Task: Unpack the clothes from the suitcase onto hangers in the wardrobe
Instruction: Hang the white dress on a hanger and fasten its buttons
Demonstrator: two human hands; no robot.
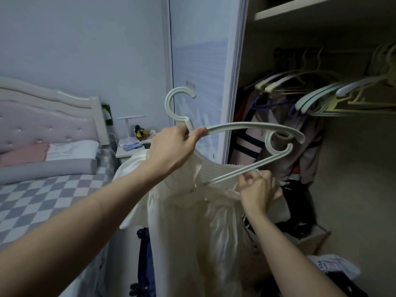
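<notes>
The left hand (pixel 171 146) pinched the pale green hanger (pixel 252 127) between thumb and curled fingers at the base of its hook. The right hand (pixel 258 190) had its fingers curled, pinching the neckline of the white blouse (pixel 192 221) beside the hanger's lower bar. The blouse hung partly on the hanger, its left shoulder seated and its right end bare, held up before the open wardrobe (pixel 353 168). Inside, empty hangers (pixel 321 101) and hung clothes (pixel 278 129) lined the rail. A bed (pixel 42 189) with a checked cover stood left, beside a nightstand (pixel 128 150).
</notes>
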